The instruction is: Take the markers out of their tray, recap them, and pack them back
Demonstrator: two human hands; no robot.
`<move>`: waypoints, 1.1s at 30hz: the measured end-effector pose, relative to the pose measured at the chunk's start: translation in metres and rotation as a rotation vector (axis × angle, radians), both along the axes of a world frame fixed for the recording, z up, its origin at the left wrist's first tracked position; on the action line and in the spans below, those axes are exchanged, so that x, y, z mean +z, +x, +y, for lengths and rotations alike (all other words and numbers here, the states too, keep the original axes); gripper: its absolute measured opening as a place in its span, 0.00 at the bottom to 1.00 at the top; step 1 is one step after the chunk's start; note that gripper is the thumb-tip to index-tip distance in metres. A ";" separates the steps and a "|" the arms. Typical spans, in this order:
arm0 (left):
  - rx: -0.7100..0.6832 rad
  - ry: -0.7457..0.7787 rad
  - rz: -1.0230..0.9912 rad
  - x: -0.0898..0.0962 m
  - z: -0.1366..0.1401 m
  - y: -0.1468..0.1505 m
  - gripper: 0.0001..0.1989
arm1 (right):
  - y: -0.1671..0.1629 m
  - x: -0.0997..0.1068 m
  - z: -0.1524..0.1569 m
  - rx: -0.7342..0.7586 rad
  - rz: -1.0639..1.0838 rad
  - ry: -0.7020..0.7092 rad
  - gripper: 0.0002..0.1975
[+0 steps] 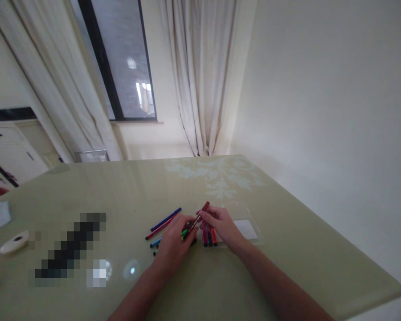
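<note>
A brown-red felt-tip marker (205, 206) slants between my two hands. My left hand (174, 237) is closed around its lower part, with bright green marker ends showing beside it. My right hand (222, 219) pinches the same marker nearer its upper end. Under and in front of the right hand lies a clear plastic case (248, 209); several markers, among them an orange one (214, 237), lie side by side in its left part. Left of my left hand, a blue marker (166, 219) and a red marker (158, 229) rest on the table, with more markers partly hidden beneath the hand.
The pale green glossy table (127, 191) has a white floral pattern near its far edge. A white oval object (13, 243) and a blurred-out dark long shape (70, 246) lie at left. A wall (327, 111) runs along the right side; curtains (203, 80) hang behind.
</note>
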State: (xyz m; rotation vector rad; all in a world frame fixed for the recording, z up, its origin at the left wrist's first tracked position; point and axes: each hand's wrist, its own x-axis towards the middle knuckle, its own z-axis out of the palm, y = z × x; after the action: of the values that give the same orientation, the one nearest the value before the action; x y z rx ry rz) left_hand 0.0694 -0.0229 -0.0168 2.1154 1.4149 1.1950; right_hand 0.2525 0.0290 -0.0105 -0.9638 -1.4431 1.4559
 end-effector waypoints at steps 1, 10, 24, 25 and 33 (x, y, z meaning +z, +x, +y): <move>-0.024 0.009 0.012 -0.001 -0.001 0.001 0.08 | 0.002 0.001 0.001 -0.014 0.029 -0.026 0.24; -0.277 0.104 0.449 -0.008 -0.014 0.017 0.23 | 0.063 0.013 0.034 -0.122 -0.276 0.019 0.18; -0.267 0.079 0.654 -0.008 -0.015 0.024 0.30 | 0.036 -0.005 0.019 -0.144 -0.543 0.064 0.03; -0.267 0.076 0.661 -0.008 -0.015 0.025 0.30 | 0.036 -0.006 0.020 -0.148 -0.552 0.070 0.03; -0.203 -0.006 0.508 -0.001 -0.009 0.016 0.17 | 0.039 -0.006 0.022 -0.120 -0.600 0.083 0.02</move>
State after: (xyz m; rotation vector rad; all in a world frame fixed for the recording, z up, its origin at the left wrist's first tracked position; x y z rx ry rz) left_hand 0.0854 -0.0321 -0.0182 2.6023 1.3354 0.5972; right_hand 0.2914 0.0508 -0.0168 -1.4873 -1.8087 1.0492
